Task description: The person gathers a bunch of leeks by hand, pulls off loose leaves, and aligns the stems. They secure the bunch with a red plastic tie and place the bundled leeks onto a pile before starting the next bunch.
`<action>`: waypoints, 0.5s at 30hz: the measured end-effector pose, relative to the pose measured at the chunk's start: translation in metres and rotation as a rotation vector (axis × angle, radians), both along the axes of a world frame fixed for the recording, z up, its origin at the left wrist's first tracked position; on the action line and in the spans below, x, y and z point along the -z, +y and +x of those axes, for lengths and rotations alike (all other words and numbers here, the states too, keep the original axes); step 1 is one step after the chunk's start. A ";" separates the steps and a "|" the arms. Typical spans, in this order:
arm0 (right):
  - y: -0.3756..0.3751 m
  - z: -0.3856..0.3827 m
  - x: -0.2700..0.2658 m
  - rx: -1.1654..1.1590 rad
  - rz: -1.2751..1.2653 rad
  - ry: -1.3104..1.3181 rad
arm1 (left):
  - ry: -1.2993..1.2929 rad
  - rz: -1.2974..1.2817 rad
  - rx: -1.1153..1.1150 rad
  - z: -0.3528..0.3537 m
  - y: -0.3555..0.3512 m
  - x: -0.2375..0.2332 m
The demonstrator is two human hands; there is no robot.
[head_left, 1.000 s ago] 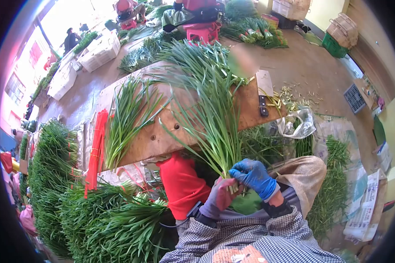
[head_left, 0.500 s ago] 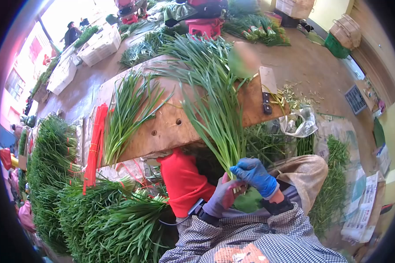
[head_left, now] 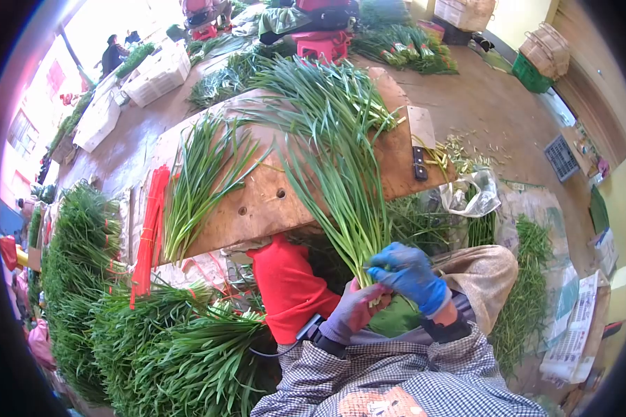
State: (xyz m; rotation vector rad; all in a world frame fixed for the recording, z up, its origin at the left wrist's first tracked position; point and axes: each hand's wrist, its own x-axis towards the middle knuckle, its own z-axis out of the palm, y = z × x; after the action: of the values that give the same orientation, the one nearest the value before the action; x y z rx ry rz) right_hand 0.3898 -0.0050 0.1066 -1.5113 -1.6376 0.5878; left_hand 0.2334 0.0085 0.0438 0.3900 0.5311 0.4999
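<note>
My left grip [head_left: 355, 311], grey-gloved, is closed around the base of a bunch of green chives [head_left: 348, 187] that fans up over the bench [head_left: 257, 208]. My blue-gloved right grip [head_left: 409, 276] pinches the stems and has shifted slightly right within 1 second, probably evening the bunch.

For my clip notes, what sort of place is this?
Probably a produce market or vegetable-packing yard: tied bundles of greens stacked beside the person, white crates behind, and a chive bunch in the left hand, fanned over a wooden board.
</note>
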 end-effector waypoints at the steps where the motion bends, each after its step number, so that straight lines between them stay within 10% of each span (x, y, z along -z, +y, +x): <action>1: 0.004 -0.005 0.010 0.011 -0.026 -0.163 | -0.057 0.041 0.001 -0.001 0.000 0.009; 10: 0.024 -0.013 0.027 0.003 -0.144 -0.396 | 0.193 0.204 -0.015 0.006 -0.008 0.030; 15: 0.034 0.018 0.026 0.108 -0.052 0.002 | 0.181 0.116 0.005 -0.003 -0.002 0.008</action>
State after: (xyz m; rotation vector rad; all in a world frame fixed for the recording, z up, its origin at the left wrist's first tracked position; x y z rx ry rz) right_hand 0.4073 0.0287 0.0808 -1.6251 -1.5395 0.5763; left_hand 0.2304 0.0067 0.0356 0.5506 0.6776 0.4944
